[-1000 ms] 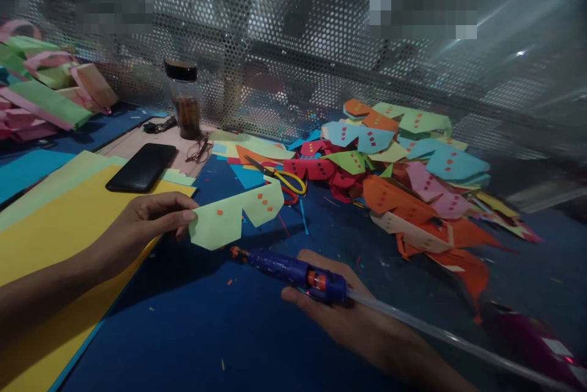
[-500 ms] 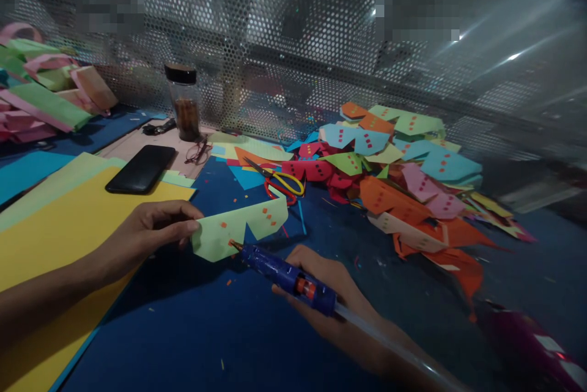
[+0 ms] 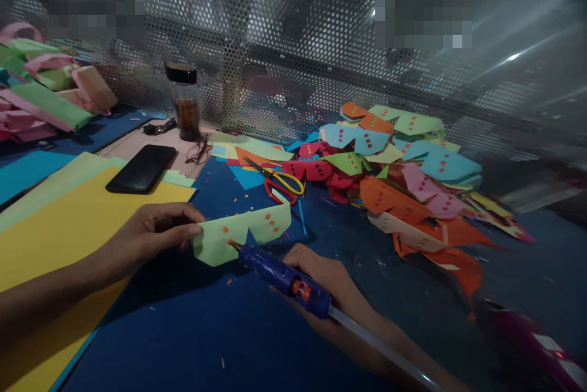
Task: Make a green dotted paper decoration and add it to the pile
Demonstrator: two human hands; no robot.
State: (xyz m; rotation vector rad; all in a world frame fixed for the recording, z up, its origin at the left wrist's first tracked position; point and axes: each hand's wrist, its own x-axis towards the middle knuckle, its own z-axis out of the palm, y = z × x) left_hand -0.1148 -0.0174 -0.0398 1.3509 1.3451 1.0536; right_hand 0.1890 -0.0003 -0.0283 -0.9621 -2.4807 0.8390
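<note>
My left hand pinches the left end of a pale green paper mask, which has a notch in its lower edge and small orange paper squares on its face. A blue glue gun is held in my right hand, with a clear glue stick trailing from its back end. The gun's nozzle tip meets an orange spot on the left half of the mask. Some of my right fingers are hidden behind the gun.
Scissors with red and yellow handles lie behind the mask. To the right is a heap of coloured paper masks. A black phone rests on yellow sheets; a dark-lidded jar stands behind. A purple object sits lower right.
The mask has shifted slightly right and tilted a little. The glue gun has moved slightly left, its tip staying at the left half of the mask.
</note>
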